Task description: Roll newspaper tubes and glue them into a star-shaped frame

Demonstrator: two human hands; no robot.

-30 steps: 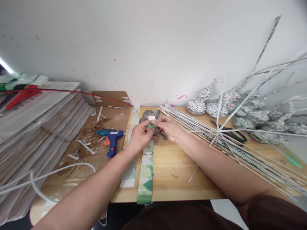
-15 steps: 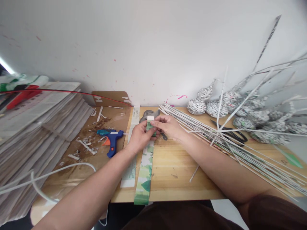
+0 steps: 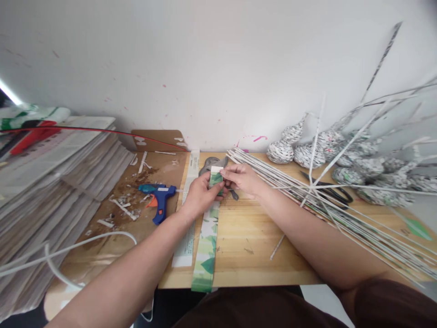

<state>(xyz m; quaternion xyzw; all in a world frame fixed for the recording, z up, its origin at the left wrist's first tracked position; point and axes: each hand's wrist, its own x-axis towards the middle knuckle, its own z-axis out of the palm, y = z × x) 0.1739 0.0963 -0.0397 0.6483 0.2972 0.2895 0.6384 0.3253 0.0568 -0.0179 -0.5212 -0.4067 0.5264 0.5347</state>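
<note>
My left hand (image 3: 200, 193) and right hand (image 3: 243, 181) pinch the leaf-printed strip (image 3: 205, 248), apparently mid-fold; the next move requires even pressure.

green strip (image 3: 206, 243): lower end shifted left, top more exposed; right hand (image 3: 243, 180): edged rightward

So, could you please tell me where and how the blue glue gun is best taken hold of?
The blue glue gun is probably best gripped by its handle, from the near side: it lies flat, handle toward the viewer, nozzle pointing left, away from the grip.
</note>
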